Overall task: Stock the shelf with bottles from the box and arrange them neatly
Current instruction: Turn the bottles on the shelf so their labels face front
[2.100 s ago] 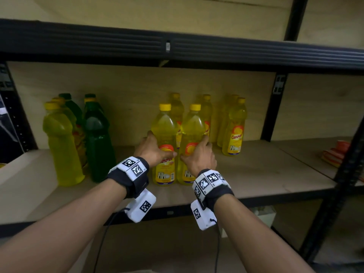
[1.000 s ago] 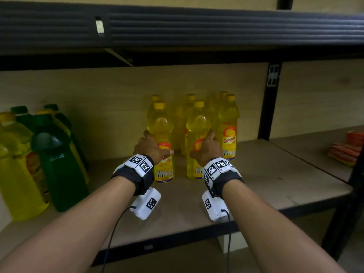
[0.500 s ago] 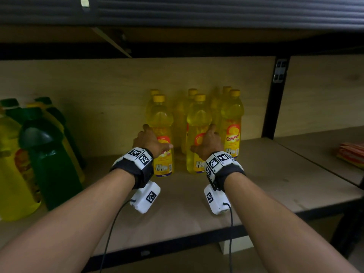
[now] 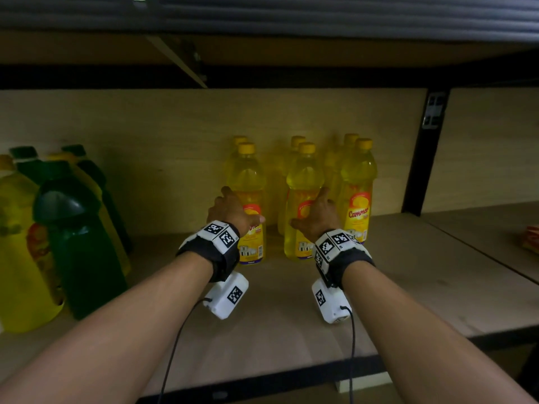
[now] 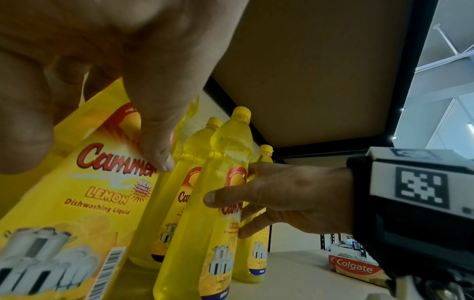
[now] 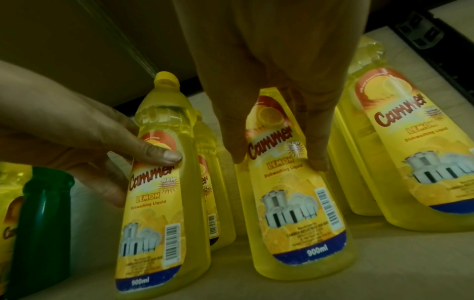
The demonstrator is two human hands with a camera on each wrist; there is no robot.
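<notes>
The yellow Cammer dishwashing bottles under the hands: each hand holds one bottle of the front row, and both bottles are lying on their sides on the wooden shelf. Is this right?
Not quite. Both yellow plastic Cammer bottles stand upright on the wooden shelf, not on their sides. The head view shows it: the left hand holds the left front bottle, the right hand the middle front bottle. The rest is right.

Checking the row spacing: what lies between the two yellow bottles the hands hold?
Only bare shelf at the front; a rear-row bottle shows through the gap, right wrist view.

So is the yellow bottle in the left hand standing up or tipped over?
Standing up. The bottle sits on its base on the shelf, cap on top, with the left hand gripping its middle.
</notes>
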